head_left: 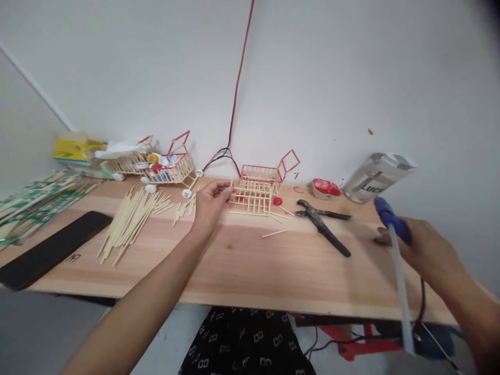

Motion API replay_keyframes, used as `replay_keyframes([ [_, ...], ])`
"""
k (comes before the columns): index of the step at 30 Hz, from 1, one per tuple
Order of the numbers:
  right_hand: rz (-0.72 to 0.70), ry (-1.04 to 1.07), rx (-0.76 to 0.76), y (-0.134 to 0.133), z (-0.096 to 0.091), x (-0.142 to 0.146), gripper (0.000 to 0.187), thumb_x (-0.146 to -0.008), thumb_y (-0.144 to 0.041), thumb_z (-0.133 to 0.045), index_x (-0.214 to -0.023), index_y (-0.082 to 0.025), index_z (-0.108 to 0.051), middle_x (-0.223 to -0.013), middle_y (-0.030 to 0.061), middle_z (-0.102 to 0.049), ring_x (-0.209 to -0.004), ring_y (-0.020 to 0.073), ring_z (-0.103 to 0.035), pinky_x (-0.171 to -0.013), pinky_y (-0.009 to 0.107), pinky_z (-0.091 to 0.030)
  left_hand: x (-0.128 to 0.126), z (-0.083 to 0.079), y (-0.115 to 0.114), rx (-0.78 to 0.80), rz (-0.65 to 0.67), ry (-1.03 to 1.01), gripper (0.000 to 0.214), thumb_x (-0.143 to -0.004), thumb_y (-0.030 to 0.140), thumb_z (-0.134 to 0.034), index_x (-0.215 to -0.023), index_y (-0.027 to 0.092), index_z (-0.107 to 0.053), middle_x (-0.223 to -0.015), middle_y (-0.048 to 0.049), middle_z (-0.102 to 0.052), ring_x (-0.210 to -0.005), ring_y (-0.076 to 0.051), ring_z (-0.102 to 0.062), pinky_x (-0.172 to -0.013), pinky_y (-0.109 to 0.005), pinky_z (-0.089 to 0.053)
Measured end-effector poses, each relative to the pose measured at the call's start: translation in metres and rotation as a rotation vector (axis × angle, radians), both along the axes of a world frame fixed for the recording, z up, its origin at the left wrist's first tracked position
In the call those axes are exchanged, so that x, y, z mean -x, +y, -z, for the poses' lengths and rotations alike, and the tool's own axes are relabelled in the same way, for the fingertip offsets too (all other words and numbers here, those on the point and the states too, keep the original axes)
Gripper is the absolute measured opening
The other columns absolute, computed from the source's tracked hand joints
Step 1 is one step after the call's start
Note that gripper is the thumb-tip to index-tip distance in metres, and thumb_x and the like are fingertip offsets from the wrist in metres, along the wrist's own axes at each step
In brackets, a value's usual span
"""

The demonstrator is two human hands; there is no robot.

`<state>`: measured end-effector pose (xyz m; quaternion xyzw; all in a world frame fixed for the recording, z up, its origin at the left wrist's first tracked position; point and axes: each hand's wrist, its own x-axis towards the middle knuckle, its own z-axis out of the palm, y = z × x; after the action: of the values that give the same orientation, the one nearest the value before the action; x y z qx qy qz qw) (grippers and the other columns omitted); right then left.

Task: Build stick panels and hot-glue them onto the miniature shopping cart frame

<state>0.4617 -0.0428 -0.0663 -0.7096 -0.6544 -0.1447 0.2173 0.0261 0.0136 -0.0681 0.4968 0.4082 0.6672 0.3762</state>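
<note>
My left hand (213,200) pinches the left end of a small lattice frame (253,200) of pale wooden sticks, near the middle of the table. Just behind it stands a little stick-built cart (260,173) with a red rim and red handle. On the right, my right hand (424,247) is wrapped round a blue hot glue gun (390,216), held up above the table. A long whitish glue stick (400,291) trails from the gun toward me. Loose short sticks (275,233) and a red disc (277,201) lie close to the frame.
Black pliers (322,224) lie right of centre, before a tub of red paint (326,188) and a leaning canister (375,179). Leftward are a stick pile (130,221), a black slab (58,247), wrapped sticks (35,203) and a filled cart (172,169). A cable (239,78) runs down the wall.
</note>
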Motion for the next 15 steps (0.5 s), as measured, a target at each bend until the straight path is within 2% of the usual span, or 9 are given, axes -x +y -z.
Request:
replay_keyframes([
  [3, 0.203, -0.037, 0.102, -0.004, 0.005, -0.051, 0.019, -0.078, -0.039, -0.058, -0.075, -0.021, -0.057, -0.074, 0.0152, -0.06, -0.069, 0.026, -0.054, -0.059, 0.035, -0.037, -0.002, 0.001, 0.0, 0.021, 0.004, 0.032, 0.022, -0.067, 0.028, -0.072, -0.082, 0.013, -0.066, -0.074, -0.0034, -0.068, -0.058, -0.01, -0.056, -0.059, -0.024, -0.046],
  [5, 0.266, 0.008, 0.114, -0.004, 0.007, -0.071, 0.023, -0.077, -0.04, -0.059, -0.065, -0.023, -0.052, -0.066, 0.0125, -0.055, -0.06, 0.0229, -0.049, -0.058, 0.036, -0.036, -0.003, 0.002, 0.001, 0.02, 0.014, 0.056, 0.02, -0.067, 0.028, -0.072, -0.08, 0.013, -0.067, -0.072, -0.0027, -0.067, -0.057, -0.01, -0.056, -0.058, -0.024, -0.046],
  [10, 0.299, 0.121, 0.164, 0.006, 0.014, -0.092, 0.032, -0.07, -0.037, -0.067, -0.054, -0.026, -0.042, -0.053, 0.0023, -0.044, -0.049, 0.0163, -0.037, -0.056, 0.035, -0.035, -0.006, 0.005, 0.0, 0.025, 0.032, 0.115, 0.016, -0.069, 0.028, -0.071, -0.077, 0.014, -0.068, -0.064, 0.0001, -0.063, -0.055, -0.01, -0.054, -0.058, -0.024, -0.045],
  [15, 0.29, 0.136, 0.299, 0.018, 0.025, -0.111, 0.025, -0.066, -0.034, -0.073, -0.059, -0.023, -0.052, -0.058, 0.0053, -0.051, -0.053, 0.0194, -0.045, -0.059, 0.035, -0.037, -0.008, 0.008, -0.001, 0.026, 0.03, 0.148, 0.016, -0.068, 0.029, -0.071, -0.074, 0.014, -0.069, -0.064, 0.0002, -0.063, -0.054, -0.009, -0.052, -0.055, -0.023, -0.044],
])
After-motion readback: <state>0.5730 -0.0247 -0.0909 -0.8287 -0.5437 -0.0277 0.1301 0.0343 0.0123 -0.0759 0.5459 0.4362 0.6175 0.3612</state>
